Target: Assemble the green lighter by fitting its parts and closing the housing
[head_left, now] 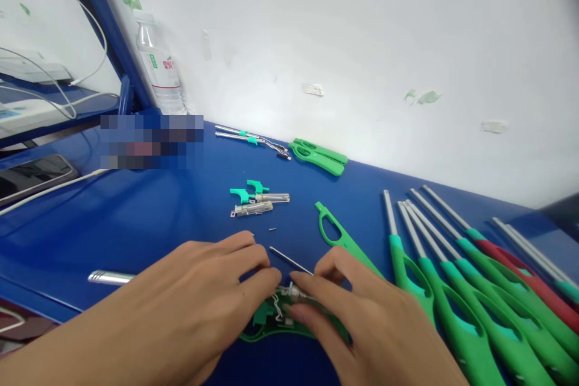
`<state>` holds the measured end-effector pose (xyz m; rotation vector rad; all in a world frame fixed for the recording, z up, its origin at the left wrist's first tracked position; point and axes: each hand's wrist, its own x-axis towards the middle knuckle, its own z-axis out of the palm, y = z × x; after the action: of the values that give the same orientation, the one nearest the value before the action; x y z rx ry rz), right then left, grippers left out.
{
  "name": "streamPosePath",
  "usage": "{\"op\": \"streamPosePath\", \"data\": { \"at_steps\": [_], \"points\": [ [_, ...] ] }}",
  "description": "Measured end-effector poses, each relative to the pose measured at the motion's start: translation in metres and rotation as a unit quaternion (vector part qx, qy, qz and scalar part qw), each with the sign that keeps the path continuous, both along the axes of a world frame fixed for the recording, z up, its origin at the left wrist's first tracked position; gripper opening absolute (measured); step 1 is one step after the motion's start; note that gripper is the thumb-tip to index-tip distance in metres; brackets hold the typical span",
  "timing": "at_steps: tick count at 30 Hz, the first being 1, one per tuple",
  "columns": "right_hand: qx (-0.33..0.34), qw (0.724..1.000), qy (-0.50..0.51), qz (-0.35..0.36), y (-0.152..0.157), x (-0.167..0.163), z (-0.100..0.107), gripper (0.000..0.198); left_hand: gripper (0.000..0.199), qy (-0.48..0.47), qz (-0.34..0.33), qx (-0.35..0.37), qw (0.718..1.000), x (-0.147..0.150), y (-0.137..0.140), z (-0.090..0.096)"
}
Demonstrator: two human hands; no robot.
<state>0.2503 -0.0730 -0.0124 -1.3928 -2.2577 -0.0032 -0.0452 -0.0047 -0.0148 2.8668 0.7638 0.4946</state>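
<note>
An opened green barbecue lighter (263, 333) lies under both hands, with thin white wires and inner parts showing in its half shell. My left hand (203, 295) has its fingers closed on the lighter's near-left part; the metal tube (111, 277) sticks out to the left beyond my wrist. With thumb and fingers, my right hand (362, 313) pinches a clear fuel tank (296, 292) at the right of the shell. A thin metal shaft (289, 259) points out from beneath my right fingers; its other end is hidden.
Beyond my hands lie two clear tanks (257, 208), turquoise triggers (239, 194) and a small screw (272, 229). Green shell halves (319, 157), a loose shell (348, 241) and metal tubes (239, 136) sit further back. Several assembled lighters (456, 289) line the right. A bottle (158, 66) stands back left.
</note>
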Motion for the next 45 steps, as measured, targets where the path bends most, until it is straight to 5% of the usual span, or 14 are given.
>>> {"op": "streamPosePath", "data": {
  "at_steps": [5, 12, 22, 27, 35, 39, 45],
  "points": [
    [0.016, 1.0, -0.013, -0.007, 0.0, 0.004, -0.004, 0.023, 0.069, 0.015, 0.007, 0.056, 0.998, -0.002, -0.001, -0.001],
    [-0.025, 0.999, -0.015, 0.016, -0.002, 0.009, -0.005, 0.014, 0.051, 0.016, 0.006, -0.007, 1.0, -0.003, -0.004, -0.005],
    [-0.019, 0.994, -0.092, 0.049, -0.003, 0.016, -0.01, 0.014, 0.069, 0.059, 0.019, -0.002, 0.998, -0.006, -0.007, -0.02],
    [-0.016, 0.995, -0.084, 0.054, -0.004, 0.018, -0.008, 0.014, 0.099, 0.087, 0.034, -0.001, 0.996, -0.012, -0.016, -0.031],
    [-0.009, 0.996, -0.068, 0.054, -0.004, 0.015, 0.0, 0.024, 0.091, 0.071, 0.037, -0.007, 0.997, -0.005, -0.017, -0.036],
    [-0.002, 0.997, -0.056, 0.054, -0.004, 0.014, 0.0, 0.043, 0.086, 0.056, 0.031, -0.006, 0.998, -0.002, -0.017, -0.032],
    [-0.038, 0.997, -0.039, 0.051, -0.002, 0.014, 0.001, 0.042, 0.105, 0.076, 0.036, -0.019, 0.996, -0.007, -0.018, -0.036]
  ]
}}
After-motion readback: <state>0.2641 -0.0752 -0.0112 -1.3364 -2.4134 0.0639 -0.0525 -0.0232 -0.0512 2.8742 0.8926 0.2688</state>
